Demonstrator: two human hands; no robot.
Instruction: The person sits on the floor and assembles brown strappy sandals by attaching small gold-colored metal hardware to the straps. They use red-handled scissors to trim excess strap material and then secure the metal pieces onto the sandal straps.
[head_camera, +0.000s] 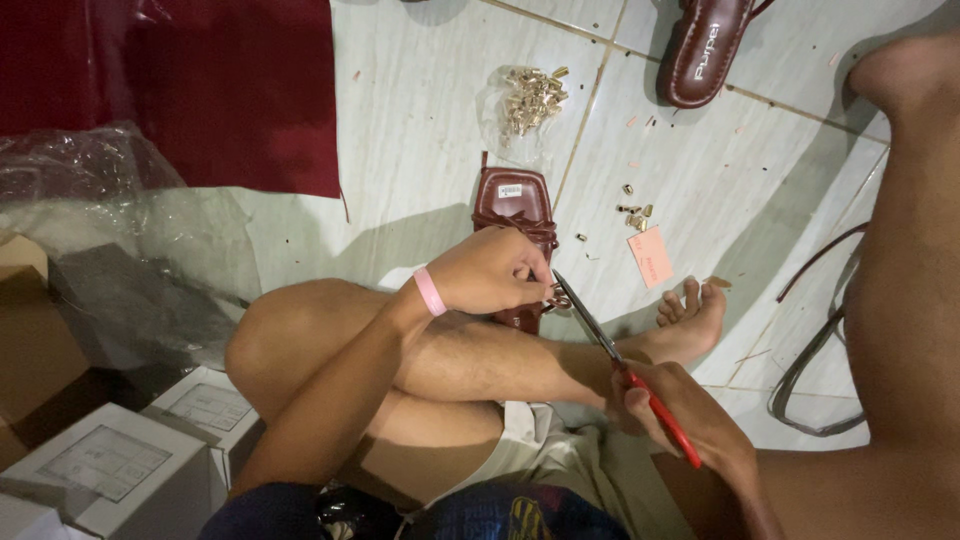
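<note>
A dark brown strappy sandal (512, 197) lies on the tiled floor in front of my crossed legs. My left hand (490, 272), with a pink band at the wrist, pinches a strap of that sandal near its middle. My right hand (682, 412) grips red-handled scissors (600, 340). Their blade tips point up-left and meet the strap right beside my left fingers. The lower part of the sandal is hidden behind my left hand and leg.
A clear bag of small gold metal pieces (530, 98) lies beyond the sandal, with loose pieces (634, 212) and a pink tag (651, 256) to the right. Second sandal (704, 50) at top. Dark red cloth (200, 90), crumpled plastic (110, 220), white boxes (110, 460) at left. Dark straps (812, 350) at right.
</note>
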